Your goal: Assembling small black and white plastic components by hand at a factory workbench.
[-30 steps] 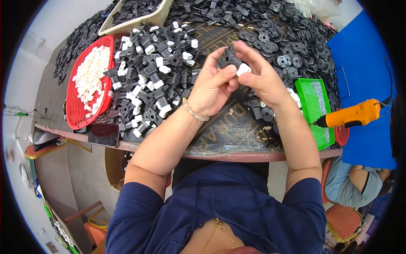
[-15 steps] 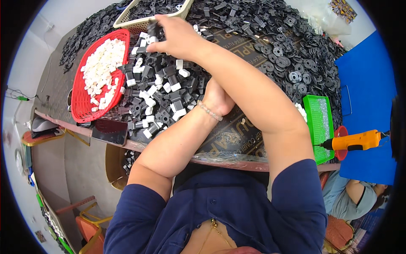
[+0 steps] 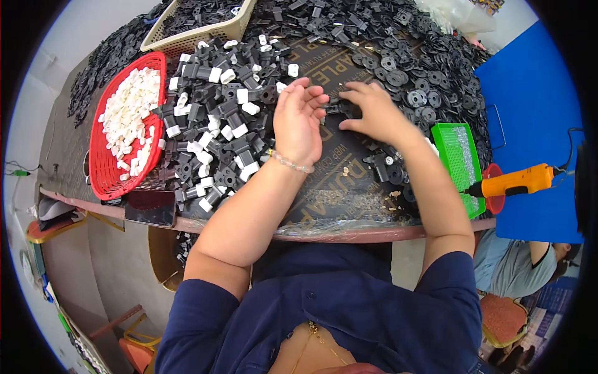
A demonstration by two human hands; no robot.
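Note:
My left hand [image 3: 299, 128] rests at the right edge of a pile of black plastic parts with white end caps [image 3: 224, 118]. Its palm faces inward, the fingers loosely bent and apart, and I see nothing in it. Across a narrow gap, my right hand [image 3: 376, 115] hovers over the dark tabletop [image 3: 333, 153] with thumb and fingers spread. A small black part [image 3: 336, 108] lies between the two hands, near the right fingertips. More black parts [image 3: 387, 168] sit beside my right wrist.
To the left stands a red basket [image 3: 94, 153] of white caps, below a beige basket [image 3: 187, 41] of black parts. Black discs [image 3: 430, 93] are heaped at the right. A green tray [image 3: 445, 149] and an orange electric screwdriver [image 3: 520, 181] stand nearby. A phone [image 3: 151, 208] lies at the edge.
My right hand has swung from the far left, by the beige basket, to the right side. My left hand has turned and moved slightly left and is no longer under the right forearm. The view has shifted slightly.

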